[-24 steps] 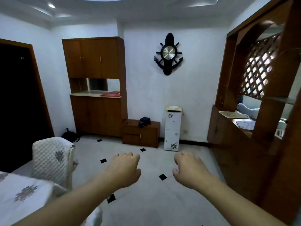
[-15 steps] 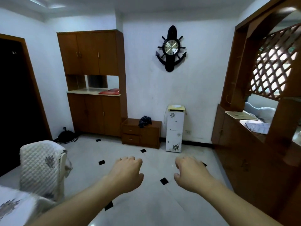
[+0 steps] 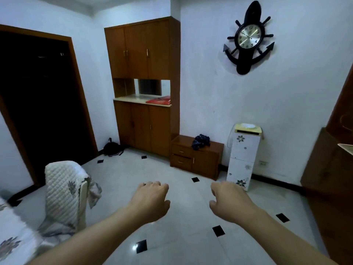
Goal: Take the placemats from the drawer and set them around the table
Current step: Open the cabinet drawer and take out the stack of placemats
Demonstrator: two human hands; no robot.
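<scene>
My left hand (image 3: 150, 201) and my right hand (image 3: 228, 200) reach forward over the tiled floor, palms down, fingers loosely curled, holding nothing. Ahead by the far wall stands a low brown cabinet (image 3: 207, 161) with two shut drawers (image 3: 181, 155) on its left side and a dark bundle of cloth (image 3: 200, 141) on top. Both hands are well short of it. A corner of the table (image 3: 13, 243), under a white flowered cloth, shows at the lower left. No placemats are in sight.
A chair with a quilted white cover (image 3: 65, 192) stands by the table. A tall brown cupboard (image 3: 143, 87) with a red item on its counter is at the back. A white water dispenser (image 3: 243, 155) stands right of the low cabinet. A dark doorway (image 3: 38, 104) is left, a wooden partition (image 3: 330, 169) right.
The view has swung left and moved closer to the low cabinet. The partition has slid mostly out of view on the right. Both hands keep the same empty, forward pose.
</scene>
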